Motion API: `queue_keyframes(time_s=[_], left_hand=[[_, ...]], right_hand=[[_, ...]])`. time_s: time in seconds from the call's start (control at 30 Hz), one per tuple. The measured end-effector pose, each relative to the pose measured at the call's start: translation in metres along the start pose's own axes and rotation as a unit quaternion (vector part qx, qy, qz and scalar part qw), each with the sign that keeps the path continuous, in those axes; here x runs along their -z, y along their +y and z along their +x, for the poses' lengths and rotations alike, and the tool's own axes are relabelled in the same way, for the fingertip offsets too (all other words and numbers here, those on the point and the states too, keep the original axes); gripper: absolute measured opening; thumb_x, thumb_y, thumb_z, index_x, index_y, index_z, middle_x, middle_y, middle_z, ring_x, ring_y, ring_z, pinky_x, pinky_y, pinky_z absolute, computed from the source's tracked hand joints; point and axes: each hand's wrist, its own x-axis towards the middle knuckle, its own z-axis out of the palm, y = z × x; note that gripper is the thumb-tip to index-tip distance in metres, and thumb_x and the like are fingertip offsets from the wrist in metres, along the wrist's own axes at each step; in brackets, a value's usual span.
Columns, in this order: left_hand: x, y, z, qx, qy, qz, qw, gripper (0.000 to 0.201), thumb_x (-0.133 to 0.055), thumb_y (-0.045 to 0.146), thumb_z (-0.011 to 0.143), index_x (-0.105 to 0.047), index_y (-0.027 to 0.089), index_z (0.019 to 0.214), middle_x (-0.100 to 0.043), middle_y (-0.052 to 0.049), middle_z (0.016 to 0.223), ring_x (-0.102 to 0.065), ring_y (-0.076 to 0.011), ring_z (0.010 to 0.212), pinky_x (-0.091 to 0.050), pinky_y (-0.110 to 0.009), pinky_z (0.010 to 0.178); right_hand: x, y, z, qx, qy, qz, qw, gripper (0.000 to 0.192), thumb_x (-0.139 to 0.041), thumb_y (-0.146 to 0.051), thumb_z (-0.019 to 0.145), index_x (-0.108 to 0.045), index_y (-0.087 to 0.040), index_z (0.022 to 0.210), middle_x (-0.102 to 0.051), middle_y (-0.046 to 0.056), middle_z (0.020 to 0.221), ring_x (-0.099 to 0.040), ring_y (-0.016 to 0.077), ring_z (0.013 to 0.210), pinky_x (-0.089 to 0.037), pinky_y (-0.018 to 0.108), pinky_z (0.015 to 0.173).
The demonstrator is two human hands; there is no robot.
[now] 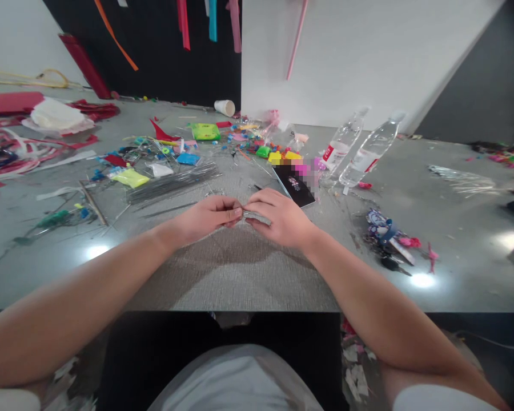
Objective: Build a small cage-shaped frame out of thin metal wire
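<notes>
My left hand (212, 214) and my right hand (278, 217) meet fingertip to fingertip just above the grey table (223, 279). Both are closed in a pinch on a thin wire (252, 213), of which only a short stretch shows between the fingers. Its ends are hidden. Left of my left hand lies a bundle of straight grey wires (171, 184). A dark phone-like slab (294, 187) with a flower-like mark lies just beyond my right hand.
Two clear water bottles (372, 149) stand right of the slab. Small coloured packets, including a green one (205, 132), and loose bits litter the back. Pink and white strips (21, 151) pile at left. A patterned bundle (381, 225) lies at right, near scattered silvery wires (462, 180).
</notes>
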Motion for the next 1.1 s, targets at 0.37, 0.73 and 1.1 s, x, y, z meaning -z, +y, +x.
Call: queue_keyframes(time_s=[0.37,0.73,1.1], left_hand=[[0.001,-0.001,0.000,0.003,-0.001,0.009,1.000,0.032,-0.061,0.039,0.099,-0.059,0.017,0.077,-0.050,0.002,0.069,-0.041,-0.0112,0.065,-0.031,-0.029,0.063],[0.003,-0.002,-0.001,0.012,0.010,-0.061,0.998,0.026,-0.068,0.039,0.094,-0.063,0.017,0.080,-0.052,0.000,0.071,-0.046,-0.0121,0.067,-0.035,-0.028,0.065],[0.005,-0.005,0.000,-0.009,0.006,-0.065,0.998,0.032,-0.069,0.044,0.094,-0.062,0.016,0.079,-0.050,0.001,0.072,-0.044,-0.0117,0.067,-0.035,-0.028,0.065]], right_hand=[[0.000,0.002,0.001,-0.012,-0.002,0.007,1.000,0.017,-0.053,-0.027,0.105,-0.069,-0.020,0.105,-0.068,0.008,0.100,-0.061,0.0208,0.095,-0.049,0.036,0.086],[-0.004,0.006,0.000,-0.099,0.025,0.108,0.989,0.017,-0.071,-0.037,0.094,-0.068,-0.020,0.097,-0.063,0.004,0.092,-0.059,0.0157,0.080,-0.049,0.031,0.074],[-0.012,0.000,0.002,-0.249,0.054,0.234,0.938,0.027,-0.079,-0.045,0.085,-0.070,-0.022,0.096,-0.067,0.002,0.089,-0.060,0.0147,0.075,-0.051,0.031,0.068]])
